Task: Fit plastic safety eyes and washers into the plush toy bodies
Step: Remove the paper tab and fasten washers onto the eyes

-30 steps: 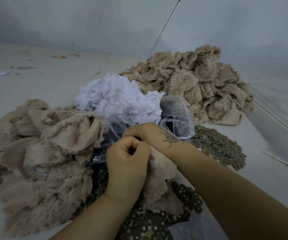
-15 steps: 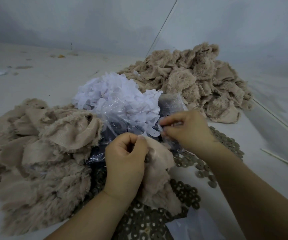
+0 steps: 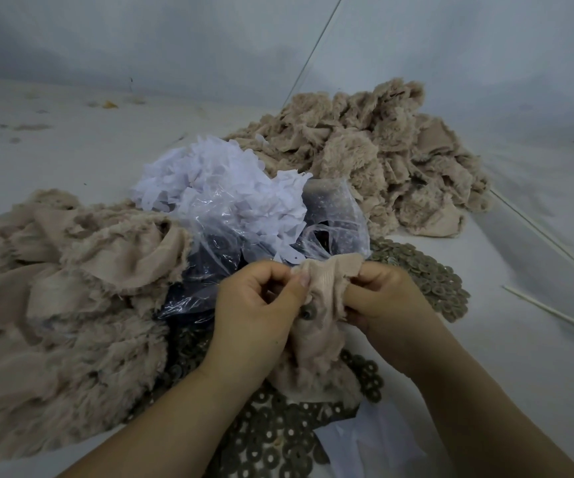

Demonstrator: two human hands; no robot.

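A pale work surface [image 3: 71,160] runs back to a grey wall, and on it sit two big heaps of tan plush fabric: one heap [image 3: 58,298] spreads across the left, close to the person, and the other heap [image 3: 375,160] rises farther back on the right. Between them lies a crumpled clear plastic bag [image 3: 334,215], with a mound of white cut scraps [image 3: 216,181] spilling over its far side and dark contents showing through its lower folds. A wide scatter of dull, ring-shaped washers [image 3: 430,274] covers the surface to the right of the bag, and more washers [image 3: 278,443] lie in front, under the forearms. A thin pale stick [image 3: 554,312] rests on the surface at the far right. In the middle, above the near washers and just in front of the bag, both hands hold one plush toy body [image 3: 320,326], turned so its smooth inner backing faces up. The left hand [image 3: 258,312] grasps the piece from the left with curled fingers, its thumb pressed on the fabric's upper edge. The right hand [image 3: 385,301] clenches the fabric's right edge, bunching it. A small dark round fitting [image 3: 305,311], either an eye post or a washer, sits on the backing just beside the left thumb.
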